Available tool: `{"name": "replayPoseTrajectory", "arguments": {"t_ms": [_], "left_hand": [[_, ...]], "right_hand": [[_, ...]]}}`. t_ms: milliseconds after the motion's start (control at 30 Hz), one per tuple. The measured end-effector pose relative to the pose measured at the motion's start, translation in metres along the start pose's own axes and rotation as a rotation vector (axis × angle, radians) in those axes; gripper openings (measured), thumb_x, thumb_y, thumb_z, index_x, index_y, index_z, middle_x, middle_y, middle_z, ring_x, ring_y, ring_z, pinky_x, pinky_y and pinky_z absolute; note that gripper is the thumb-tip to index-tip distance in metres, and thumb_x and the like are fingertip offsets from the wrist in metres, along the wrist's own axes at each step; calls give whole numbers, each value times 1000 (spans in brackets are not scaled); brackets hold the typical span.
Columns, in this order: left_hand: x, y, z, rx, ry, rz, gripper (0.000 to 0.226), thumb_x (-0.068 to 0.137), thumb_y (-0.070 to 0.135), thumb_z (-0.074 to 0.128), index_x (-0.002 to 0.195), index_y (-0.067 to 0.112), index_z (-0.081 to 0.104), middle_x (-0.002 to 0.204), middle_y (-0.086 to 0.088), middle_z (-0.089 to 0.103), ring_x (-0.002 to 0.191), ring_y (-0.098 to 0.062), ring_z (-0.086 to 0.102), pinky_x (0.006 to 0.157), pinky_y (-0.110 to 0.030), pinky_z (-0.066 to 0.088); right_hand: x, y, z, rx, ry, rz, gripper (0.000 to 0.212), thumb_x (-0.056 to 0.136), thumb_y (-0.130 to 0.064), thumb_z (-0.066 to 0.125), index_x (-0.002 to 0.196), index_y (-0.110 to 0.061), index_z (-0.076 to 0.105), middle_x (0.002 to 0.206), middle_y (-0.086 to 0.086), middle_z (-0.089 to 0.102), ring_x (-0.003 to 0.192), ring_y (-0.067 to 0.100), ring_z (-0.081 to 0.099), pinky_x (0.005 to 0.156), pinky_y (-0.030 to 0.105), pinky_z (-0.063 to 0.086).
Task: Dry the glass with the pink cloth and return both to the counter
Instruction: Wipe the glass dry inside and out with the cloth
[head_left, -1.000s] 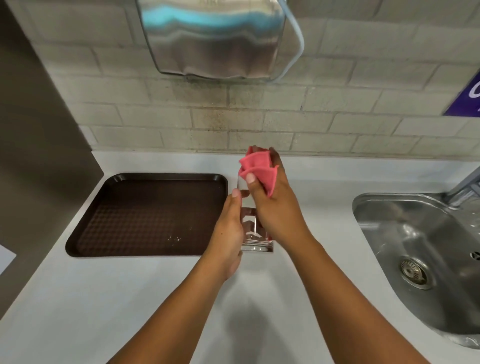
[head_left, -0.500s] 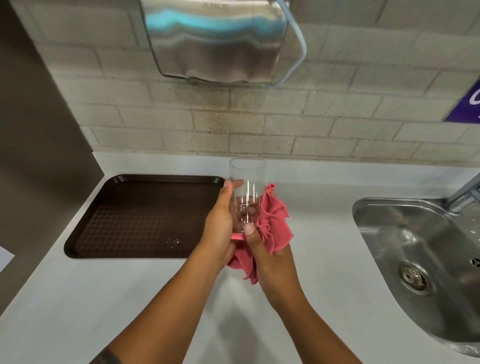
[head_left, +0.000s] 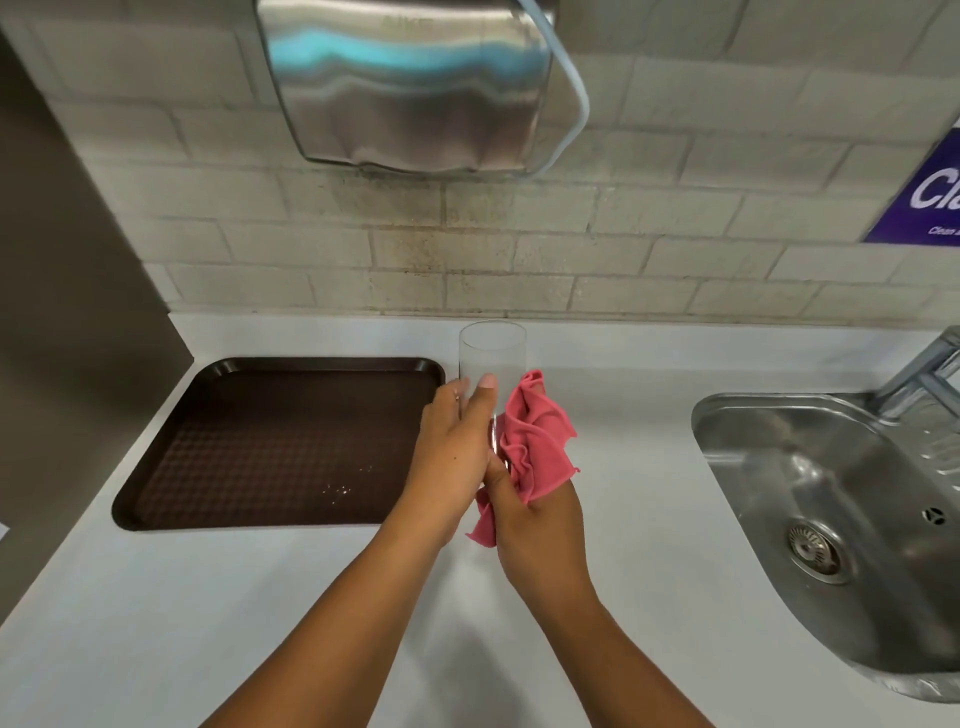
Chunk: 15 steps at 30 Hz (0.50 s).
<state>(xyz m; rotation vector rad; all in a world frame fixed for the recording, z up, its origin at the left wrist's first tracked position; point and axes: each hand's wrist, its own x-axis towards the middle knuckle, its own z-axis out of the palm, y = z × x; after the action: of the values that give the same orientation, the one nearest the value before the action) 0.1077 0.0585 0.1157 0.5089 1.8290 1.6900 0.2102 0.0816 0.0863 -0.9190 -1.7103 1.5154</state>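
Observation:
A tall clear glass (head_left: 492, 353) stands upright above the white counter (head_left: 623, 467), its open rim on top. My left hand (head_left: 451, 457) is wrapped around its lower half from the left. My right hand (head_left: 540, 525) holds the crumpled pink cloth (head_left: 535, 447) against the right side and base of the glass. The bottom of the glass is hidden behind my fingers and the cloth.
A dark brown tray (head_left: 270, 441) with a few crumbs lies on the counter to the left. A steel sink (head_left: 841, 504) with a tap sits on the right. A metal hand dryer (head_left: 405, 88) hangs on the brick wall above. A dark panel borders the left side.
One second ago the cloth was at the top of the glass in my right hand. It has come down to the base and right side; my left hand has shifted its grip on the glass.

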Motion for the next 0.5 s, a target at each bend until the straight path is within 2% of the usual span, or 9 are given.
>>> {"name": "replayPoseTrajectory", "arguments": {"t_ms": [33, 100, 167, 233, 300, 367, 433, 467, 500], "left_hand": [[-1, 0, 2, -15, -16, -16, 76, 87, 69, 53, 149, 25, 50, 141, -5, 59, 124, -21, 62, 108, -47, 51], [0, -1, 3, -113, -46, -58, 70, 94, 62, 60, 153, 29, 43, 145, -6, 58, 126, -24, 63, 110, -50, 51], [1, -1, 1, -211, -50, -93, 58, 99, 51, 63, 151, 33, 42, 148, -7, 57, 122, -27, 66, 107, -50, 54], [5, -3, -2, -296, -17, -113, 50, 101, 44, 64, 146, 31, 47, 149, -11, 58, 121, -30, 67, 106, -51, 55], [6, -3, -1, -418, 7, -125, 46, 102, 39, 64, 144, 24, 51, 143, -19, 63, 115, -33, 70, 105, -53, 55], [4, -4, 0, -493, 4, -126, 43, 104, 38, 61, 142, 20, 53, 133, -19, 69, 112, -37, 74, 99, -55, 59], [2, -9, -1, -470, -31, -82, 37, 105, 43, 58, 136, 22, 57, 112, -9, 79, 95, -25, 82, 73, -38, 67], [0, -11, -2, -454, -53, -55, 36, 104, 45, 59, 133, 23, 58, 104, -4, 81, 88, -17, 82, 66, -28, 65], [0, -13, -3, -443, -71, -32, 38, 102, 46, 60, 133, 22, 58, 102, -1, 82, 88, -13, 82, 65, -22, 63]], "right_hand": [[-1, 0, 1, -29, 3, 10, 28, 94, -43, 65, 119, -32, 62, 96, -9, 72, 83, 1, 72, 71, 9, 56], [-2, -1, 2, -82, -5, 11, 30, 100, -33, 64, 129, -27, 61, 109, -4, 72, 93, 5, 71, 76, 7, 55], [-5, -3, 2, -117, -42, -8, 37, 101, -38, 60, 136, -26, 59, 117, -5, 71, 101, 5, 69, 81, 7, 53], [-11, -5, 1, -130, -89, -57, 47, 99, -52, 51, 142, -32, 55, 126, -11, 68, 110, -1, 66, 91, 7, 52], [-17, -8, 1, -138, -124, -122, 61, 97, -65, 40, 151, -36, 45, 144, -14, 58, 126, -6, 56, 106, 17, 50], [-18, -12, 3, -228, -145, -204, 74, 97, -73, 31, 161, -36, 30, 167, -13, 33, 151, 4, 35, 121, 34, 40], [-11, -20, 5, -334, -140, -268, 80, 95, -75, 28, 165, -41, 9, 175, -16, 7, 162, 8, 8, 127, 34, 29], [-6, -25, 5, -363, -134, -286, 79, 95, -75, 28, 163, -46, -1, 175, -18, 3, 162, 6, 3, 126, 32, 27], [0, -31, 6, -375, -132, -291, 77, 95, -73, 30, 159, -50, -7, 175, -19, 4, 162, 7, 5, 124, 32, 28]]}}
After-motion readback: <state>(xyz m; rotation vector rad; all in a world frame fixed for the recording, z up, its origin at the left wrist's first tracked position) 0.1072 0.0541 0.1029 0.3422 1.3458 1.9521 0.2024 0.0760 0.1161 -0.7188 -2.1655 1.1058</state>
